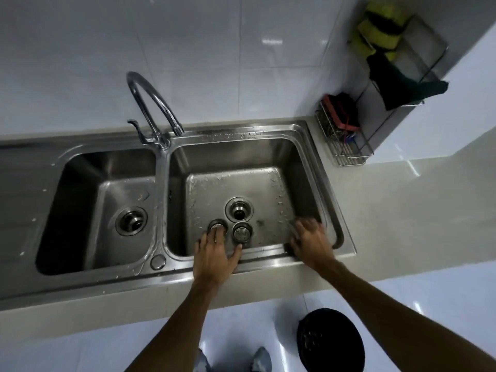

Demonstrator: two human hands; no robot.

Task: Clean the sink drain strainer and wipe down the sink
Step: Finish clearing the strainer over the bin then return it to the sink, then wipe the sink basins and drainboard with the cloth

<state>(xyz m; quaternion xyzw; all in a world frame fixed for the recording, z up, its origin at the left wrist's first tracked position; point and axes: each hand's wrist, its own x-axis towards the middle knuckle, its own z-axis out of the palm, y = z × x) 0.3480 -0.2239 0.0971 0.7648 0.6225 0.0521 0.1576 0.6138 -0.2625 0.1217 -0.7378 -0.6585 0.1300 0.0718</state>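
The right basin (268, 157) of a steel double sink is wet, and its drain hole (239, 209) stands uncovered. Two round metal strainer parts lie on the basin floor in front of the hole: one on the left (218, 225) and one on the right (242, 231). My left hand (214, 256) reaches over the front rim, its straight fingers touching the left part and its thumb next to the right part. My right hand (311, 242) is blurred, with fingers spread flat in the basin's front right corner. Whether anything lies under its palm is unclear.
The left basin (80, 183) has its strainer (131, 220) in place. A curved faucet (153, 103) stands on the divider. A wire rack (346, 146) with scrubbers and a wall rack with yellow sponges (381, 30) and a dark cloth (402, 87) are at the right. A black bin (330, 342) stands on the floor.
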